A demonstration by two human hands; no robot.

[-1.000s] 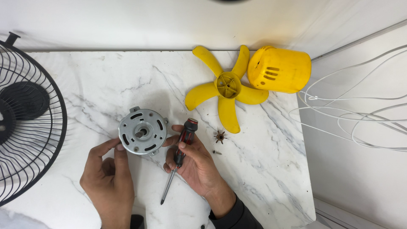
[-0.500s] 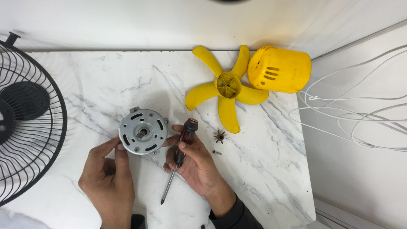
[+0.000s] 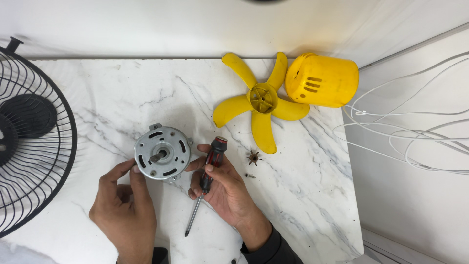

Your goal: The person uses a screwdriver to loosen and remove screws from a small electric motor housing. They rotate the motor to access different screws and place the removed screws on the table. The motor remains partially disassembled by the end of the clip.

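Observation:
A round grey metal fan motor [image 3: 162, 153] with a short shaft lies on the white marble table [image 3: 122, 98]. My left hand [image 3: 124, 208] touches its lower left edge with thumb and forefinger. My right hand [image 3: 222, 188] grips a red and black screwdriver [image 3: 205, 178] just right of the motor, its tip pointing down towards me. The fingertips of my right hand reach the motor's right rim.
A yellow fan blade [image 3: 261, 105] and a yellow motor cover [image 3: 322, 80] lie at the back right. A small dark star-shaped part [image 3: 253, 157] and a screw [image 3: 250, 175] sit beside my right hand. A black wire fan guard [image 3: 34, 137] is at the left. White cables [image 3: 415, 132] hang off the table's right.

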